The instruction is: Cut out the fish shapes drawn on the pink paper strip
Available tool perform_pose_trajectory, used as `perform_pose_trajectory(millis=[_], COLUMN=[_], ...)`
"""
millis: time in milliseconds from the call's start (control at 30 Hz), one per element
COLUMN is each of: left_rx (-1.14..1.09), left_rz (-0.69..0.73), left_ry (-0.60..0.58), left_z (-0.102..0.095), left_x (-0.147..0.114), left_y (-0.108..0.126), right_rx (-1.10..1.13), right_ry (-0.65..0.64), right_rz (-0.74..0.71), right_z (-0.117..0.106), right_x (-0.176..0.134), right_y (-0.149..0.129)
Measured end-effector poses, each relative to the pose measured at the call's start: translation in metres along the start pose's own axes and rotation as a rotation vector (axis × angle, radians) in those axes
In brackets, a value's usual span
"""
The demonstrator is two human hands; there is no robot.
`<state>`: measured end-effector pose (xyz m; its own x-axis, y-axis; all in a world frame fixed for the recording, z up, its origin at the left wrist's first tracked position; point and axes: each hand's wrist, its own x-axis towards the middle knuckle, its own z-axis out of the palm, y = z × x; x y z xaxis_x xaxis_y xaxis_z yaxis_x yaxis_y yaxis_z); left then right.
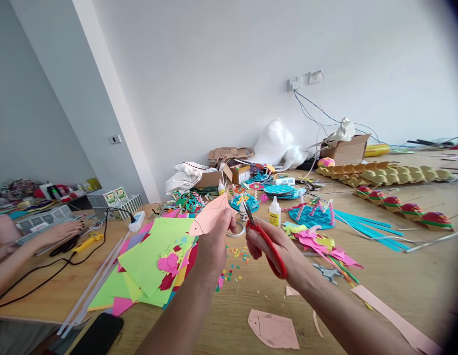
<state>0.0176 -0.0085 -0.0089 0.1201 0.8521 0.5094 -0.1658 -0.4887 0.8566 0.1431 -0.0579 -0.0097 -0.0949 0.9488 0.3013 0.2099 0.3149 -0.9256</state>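
Between its thumb and fingers my left hand [216, 236] pinches a pink paper fish [207, 215] with a drawn eye and curved lines. My right hand [273, 249] is wrapped around red-handled scissors [271, 249]; their blades point up and to the left, a little apart from the paper. Another pink paper fish [273, 329] lies flat on the table below my hands. Pink scraps [292, 291] rest close to it. Beyond my hands stands a white glue bottle [275, 212] with a yellow label.
At the left lie green paper sheets [143, 261], a black phone [97, 335] and a yellow glue gun [88, 242]. Another person's hand [64, 230] reaches in there. To the right are blue strips [372, 229], painted egg-carton pieces [406, 209] and egg cartons [406, 175].
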Motion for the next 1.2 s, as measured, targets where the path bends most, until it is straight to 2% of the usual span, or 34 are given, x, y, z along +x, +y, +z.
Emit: perform_pose_trajectory(millis=[67,233,333,533,1200], left_rx=[0.000,-0.131,-0.172,-0.109,-0.212], left_rz=[-0.005,0.018,0.010,-0.014,-0.043], left_ry=[0.025,0.004,0.017,0.029,0.053], left_z=[0.0000,0.0030,0.0049,0.0057,0.0084], left_x=[-0.0002,-0.0018,-0.0031,-0.0051,-0.0066], left_y=[0.0025,0.0041,0.0037,0.0005,0.0005], right_rx=[-0.032,-0.072,-0.060,-0.017,0.078], right_ry=[-0.032,-0.076,-0.071,-0.056,-0.023], right_rz=[0.023,0.061,0.066,0.074,0.107], right_z=[0.0038,0.0090,0.0092,0.0092,0.0112], right_x=[-0.0011,-0.0034,-0.0047,-0.0055,-0.0034], right_y=[0.0011,0.0026,0.0012,0.0002,-0.0008])
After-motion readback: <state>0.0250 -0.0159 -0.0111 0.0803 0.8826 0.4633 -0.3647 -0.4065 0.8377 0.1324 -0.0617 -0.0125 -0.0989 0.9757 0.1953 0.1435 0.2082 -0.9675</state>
